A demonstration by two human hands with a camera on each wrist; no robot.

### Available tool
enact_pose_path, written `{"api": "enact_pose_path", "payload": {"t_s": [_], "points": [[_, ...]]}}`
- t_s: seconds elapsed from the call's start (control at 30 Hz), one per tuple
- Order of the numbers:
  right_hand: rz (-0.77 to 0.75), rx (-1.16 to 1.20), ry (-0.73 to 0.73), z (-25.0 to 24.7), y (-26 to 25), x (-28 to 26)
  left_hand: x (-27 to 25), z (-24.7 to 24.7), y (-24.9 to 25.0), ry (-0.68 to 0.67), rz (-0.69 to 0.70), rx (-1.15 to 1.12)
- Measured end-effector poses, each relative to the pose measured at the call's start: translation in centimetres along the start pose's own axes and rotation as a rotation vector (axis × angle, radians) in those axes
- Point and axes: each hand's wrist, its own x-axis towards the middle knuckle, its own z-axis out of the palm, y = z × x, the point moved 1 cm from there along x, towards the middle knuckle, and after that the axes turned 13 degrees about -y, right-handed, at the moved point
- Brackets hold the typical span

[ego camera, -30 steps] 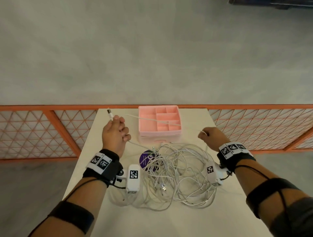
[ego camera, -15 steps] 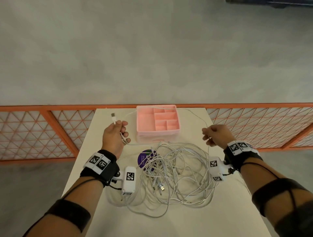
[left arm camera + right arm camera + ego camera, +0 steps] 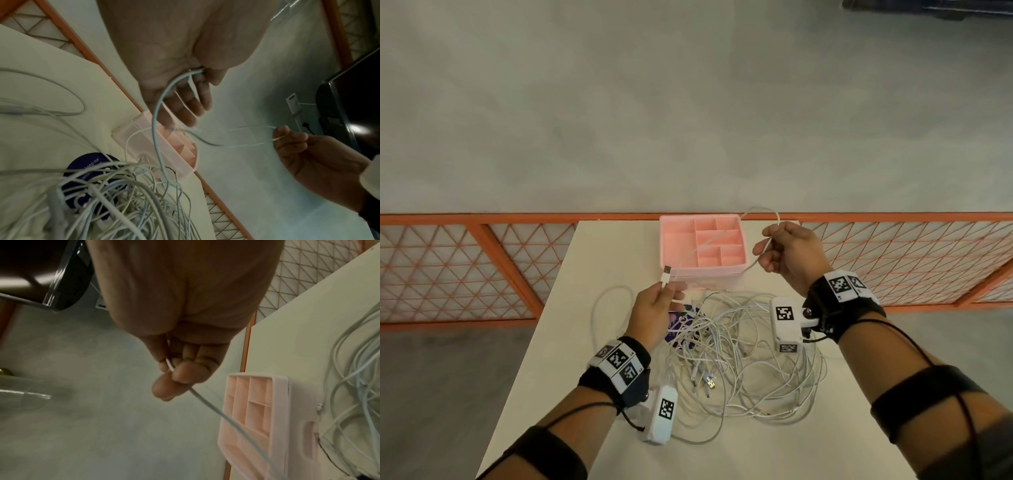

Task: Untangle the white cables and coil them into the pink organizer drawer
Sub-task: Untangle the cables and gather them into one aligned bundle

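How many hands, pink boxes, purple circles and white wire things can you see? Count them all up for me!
2 hands: left hand, right hand
1 pink plastic organizer drawer
1 round purple disc
1 white cable held by both hands
1 tangled heap of white cables, strands too knotted to count
Total: 6

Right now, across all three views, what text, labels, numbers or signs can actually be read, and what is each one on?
"keep our": white print on the purple round disc under the pile of white cables, left wrist view.
The lines below that on the disc: covered by cables and blurred, unreadable.
Black-and-white square code markers on the wristbands and wrist camera housings: patterns only, no letters or numbers.
Pink organizer drawer: no text visible.
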Motion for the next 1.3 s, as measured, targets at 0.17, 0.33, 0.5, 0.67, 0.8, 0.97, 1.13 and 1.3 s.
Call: {"api": "enact_pose_path", "payload": {"t_s": [0.17, 0.33, 0.5, 0.67, 0.8, 0.97, 1.13, 1.3], "points": [[0.008, 0.024, -0.035, 1.5, 0.6, 0.0, -0.8, 0.9, 0.3, -0.151, -0.092, -0.25], [0.019, 0.069, -0.072, 2.7, 1.3, -0.3, -1.8, 2.7, 0.5, -0.272, -0.345, -0.523], [0.077, 0.133, -0.163, 4.1, 2.4, -1.2, -1.7, 4.5, 1.1, -0.304, -0.458, -0.995], [0.222, -0.024, -0.201, 2.5, 4.4, -2.7, 0.9, 2.2, 1.1, 0.061, -0.272, -1.207], [0.299, 0.007, -0.123, 0.2, 6.1, -3.3, 1.7, 0.0, 1.1, 0.163, -0.157, -1.004], [0.353, 0.085, 0.04, -2.5, 8.1, -2.9, 1.6, -0.5, 1.1, 0.157, -0.117, -0.876], [0.38, 0.02, 0.215, -4.8, 8.9, -2.6, 1.0, -1.1, 0.8, 0.175, -0.067, -0.749], [0.401, 0.021, 0.343, -7.1, 9.0, -2.7, 0.6, -3.2, 0.5, 0.239, -0.05, -0.692]]}}
